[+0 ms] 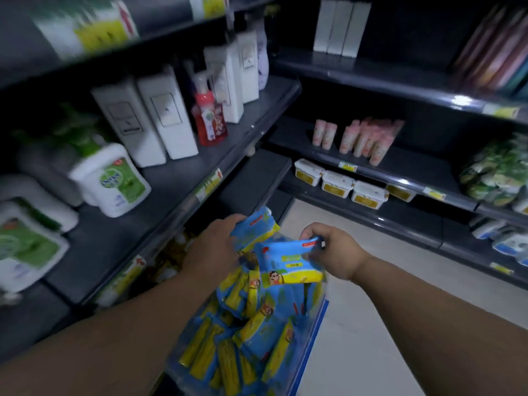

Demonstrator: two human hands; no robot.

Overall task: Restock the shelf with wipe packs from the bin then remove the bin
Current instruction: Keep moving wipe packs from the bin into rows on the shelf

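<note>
While clear bin (319, 318) beside shelf (251, 181) holds heaped wipe packs (257, 338): left hand (211, 247) grips several packs (254, 227), right hand (337, 250) pinches single pack (288, 261) by top edge; hands apart, above bin, likely for shelving.

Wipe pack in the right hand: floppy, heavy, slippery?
Probably soft: the wipe pack is film-wrapped and pillow-shaped. Likely light, since the right hand pinches it by one edge. Its glossy wrapper may slip.
</note>
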